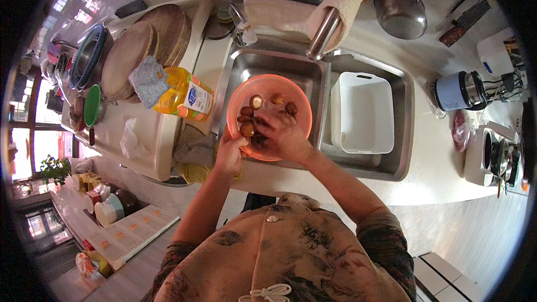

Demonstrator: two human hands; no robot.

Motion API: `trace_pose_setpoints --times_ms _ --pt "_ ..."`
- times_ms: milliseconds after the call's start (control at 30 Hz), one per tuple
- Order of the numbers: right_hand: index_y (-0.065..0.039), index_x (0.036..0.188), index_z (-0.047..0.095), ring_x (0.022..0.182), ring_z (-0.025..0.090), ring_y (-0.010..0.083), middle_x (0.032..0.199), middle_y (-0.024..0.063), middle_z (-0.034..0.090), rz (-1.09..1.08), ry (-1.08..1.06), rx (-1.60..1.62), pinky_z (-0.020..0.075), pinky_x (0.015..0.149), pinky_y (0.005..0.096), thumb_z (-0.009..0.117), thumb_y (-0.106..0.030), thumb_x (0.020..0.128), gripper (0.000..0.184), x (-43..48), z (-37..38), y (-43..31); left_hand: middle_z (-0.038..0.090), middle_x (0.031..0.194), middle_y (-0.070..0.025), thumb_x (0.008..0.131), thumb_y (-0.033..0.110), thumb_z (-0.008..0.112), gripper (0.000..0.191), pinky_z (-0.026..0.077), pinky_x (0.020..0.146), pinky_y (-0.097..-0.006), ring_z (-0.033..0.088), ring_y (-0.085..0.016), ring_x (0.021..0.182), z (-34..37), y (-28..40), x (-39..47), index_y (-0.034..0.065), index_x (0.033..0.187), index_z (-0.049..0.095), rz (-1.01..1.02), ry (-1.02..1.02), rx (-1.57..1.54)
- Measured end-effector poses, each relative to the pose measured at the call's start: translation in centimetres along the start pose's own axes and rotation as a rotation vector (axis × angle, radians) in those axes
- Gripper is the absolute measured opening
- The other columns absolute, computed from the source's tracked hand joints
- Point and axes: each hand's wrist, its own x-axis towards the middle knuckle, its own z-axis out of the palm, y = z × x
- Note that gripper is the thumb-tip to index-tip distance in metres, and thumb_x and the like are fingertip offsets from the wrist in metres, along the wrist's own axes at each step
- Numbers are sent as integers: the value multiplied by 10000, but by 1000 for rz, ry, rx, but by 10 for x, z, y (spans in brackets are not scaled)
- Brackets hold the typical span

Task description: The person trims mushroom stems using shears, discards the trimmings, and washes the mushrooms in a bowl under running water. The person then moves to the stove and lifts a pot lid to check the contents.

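An orange plastic basin (309, 119) stands in the left bowl of a steel double sink (317, 67). Inside it are several brown-capped mushrooms (247, 129), apparently in water; one of them, a mushroom with its pale underside up (256, 102), lies near the far side. My left hand (230, 152) grips the near left rim of the basin, its thumb bent over the edge. Down inside the basin, my right hand (283, 134) is among the mushrooms. Motion blurs its fingers, so whether they hold one is unclear.
A white plastic tub (365, 111) fills much of the right sink bowl. Over the sink reaches a steel tube (324, 35) wrapped in cloth. Left of the basin stands a yellow detergent bottle (188, 94) beside a grey scouring cloth (149, 82) and round wooden boards (128, 61).
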Motion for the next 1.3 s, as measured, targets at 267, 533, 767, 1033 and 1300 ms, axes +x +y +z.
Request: trace_pose_setpoints --times_ms 267,533,767,1033,1300 --pt "-76 1371 427 1176 460 439 1332 243 442 506 185 241 398 1001 477 587 -395 873 613 27 24 33 616 1087 -60 752 -56 535 522 530 716 -298 626 -168 913 22 19 -14 68 1258 497 74 71 165" --pt "-122 1369 435 1219 452 403 1360 234 404 733 318 578 421 982 471 515 -519 892 625 35 38 -3 557 1194 -77 732 -51 482 621 567 768 -310 615 -175 1009 22 29 -17 69 1339 433 119 66 268" --pt "-276 1383 437 1121 488 392 1280 148 443 642 393 422 451 898 500 546 -527 866 585 49 44 -25 493 1270 -59 709 -106 486 669 444 924 -300 508 -153 1117 35 42 -20 61 1355 429 240 59 404" --pt "-230 1406 424 1058 484 374 1219 134 461 605 506 547 418 909 481 591 -489 839 645 53 41 -31 464 1324 -105 683 -92 492 769 430 950 -311 495 -196 1172 61 54 -25 69 1424 364 381 41 645" --pt "-151 1412 414 1107 471 370 1225 173 448 485 723 662 370 965 473 592 -497 833 697 56 31 -27 500 1304 -209 664 6 603 815 475 898 -363 548 -311 1132 75 60 -26 93 1432 348 603 28 1069"
